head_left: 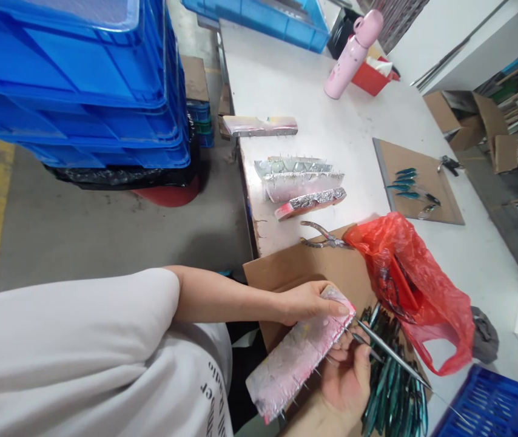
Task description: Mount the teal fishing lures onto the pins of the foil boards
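Note:
My left hand (316, 301) grips the upper end of a pink and white block (298, 352), its thumb flat on the face. Short metal pins stick out along the block's edge. Under that edge, palm up, my right hand (345, 379) is closed with the thumb beside a slim dark pointed piece (368, 347), which looks like a fishing lure. Close by, a slender silver rod (393, 353) with a thin tip slants over a pile of teal fishing lures (390, 388). Whether my right fingers touch the rod is unclear.
On the white table (286, 79) are more pinned blocks (304, 185), pliers (325, 237), a red plastic bag (416, 285), a brown board with several lures (423, 182) and a pink bottle (354, 54). A blue basket (495, 403) stands lower right; stacked blue crates (77, 73) upper left.

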`<move>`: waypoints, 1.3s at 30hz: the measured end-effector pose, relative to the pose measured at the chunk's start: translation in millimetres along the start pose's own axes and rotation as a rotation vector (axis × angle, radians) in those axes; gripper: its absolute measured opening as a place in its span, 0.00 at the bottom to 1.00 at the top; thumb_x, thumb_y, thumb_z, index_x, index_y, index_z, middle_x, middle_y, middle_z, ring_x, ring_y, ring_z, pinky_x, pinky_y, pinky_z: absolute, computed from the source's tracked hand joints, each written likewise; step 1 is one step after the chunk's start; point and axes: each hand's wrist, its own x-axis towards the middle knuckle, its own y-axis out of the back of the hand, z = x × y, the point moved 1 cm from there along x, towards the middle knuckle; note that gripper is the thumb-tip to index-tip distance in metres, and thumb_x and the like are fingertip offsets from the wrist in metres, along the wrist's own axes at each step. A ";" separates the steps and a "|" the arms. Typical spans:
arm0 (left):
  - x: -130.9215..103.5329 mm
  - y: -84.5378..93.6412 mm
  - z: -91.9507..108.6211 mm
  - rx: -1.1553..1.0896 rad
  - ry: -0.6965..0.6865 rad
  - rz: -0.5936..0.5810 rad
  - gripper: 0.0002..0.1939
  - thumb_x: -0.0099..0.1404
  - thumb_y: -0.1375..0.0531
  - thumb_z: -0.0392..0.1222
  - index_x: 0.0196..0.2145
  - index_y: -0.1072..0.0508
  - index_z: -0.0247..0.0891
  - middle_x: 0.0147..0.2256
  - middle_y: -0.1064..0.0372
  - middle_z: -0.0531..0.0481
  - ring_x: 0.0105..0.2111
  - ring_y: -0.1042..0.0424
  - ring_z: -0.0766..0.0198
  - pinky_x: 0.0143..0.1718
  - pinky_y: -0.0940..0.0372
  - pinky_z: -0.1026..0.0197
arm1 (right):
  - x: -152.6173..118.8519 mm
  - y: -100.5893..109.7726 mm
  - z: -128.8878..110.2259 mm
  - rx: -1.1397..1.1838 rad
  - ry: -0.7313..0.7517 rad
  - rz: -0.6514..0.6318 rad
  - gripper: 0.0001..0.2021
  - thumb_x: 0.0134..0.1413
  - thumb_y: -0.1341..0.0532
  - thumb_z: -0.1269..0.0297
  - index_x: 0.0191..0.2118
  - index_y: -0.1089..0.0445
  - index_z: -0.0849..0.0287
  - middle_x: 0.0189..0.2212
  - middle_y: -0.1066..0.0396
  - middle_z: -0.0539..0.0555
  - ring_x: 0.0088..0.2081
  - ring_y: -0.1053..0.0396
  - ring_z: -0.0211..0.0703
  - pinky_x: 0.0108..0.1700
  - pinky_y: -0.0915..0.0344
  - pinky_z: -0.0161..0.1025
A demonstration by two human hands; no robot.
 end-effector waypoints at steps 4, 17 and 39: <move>-0.1 0.2 -0.2 0.018 0.005 0.031 0.22 0.44 0.33 0.48 0.33 0.31 0.32 0.29 0.31 0.48 0.26 0.33 0.66 0.27 0.38 0.65 | -1.0 -1.8 -0.2 0.017 -0.009 0.006 0.10 0.48 0.43 0.65 0.39 0.32 0.54 0.33 0.37 0.45 0.31 0.37 0.27 0.32 0.37 0.25; 0.6 1.7 -1.3 0.017 -0.013 0.023 0.22 0.44 0.32 0.48 0.34 0.31 0.32 0.28 0.31 0.50 0.25 0.33 0.68 0.27 0.38 0.67 | -2.6 4.5 -4.0 -0.081 0.097 0.021 0.12 0.46 0.40 0.66 0.40 0.32 0.54 0.33 0.32 0.47 0.33 0.34 0.33 0.33 0.35 0.31; -2.2 -0.7 0.1 -0.096 -0.040 -0.126 0.22 0.46 0.34 0.50 0.32 0.31 0.31 0.26 0.29 0.46 0.23 0.31 0.64 0.26 0.37 0.64 | -5.4 -7.0 -4.9 -0.282 0.292 0.035 0.12 0.43 0.37 0.63 0.37 0.32 0.58 0.30 0.29 0.48 0.29 0.31 0.33 0.36 0.32 0.33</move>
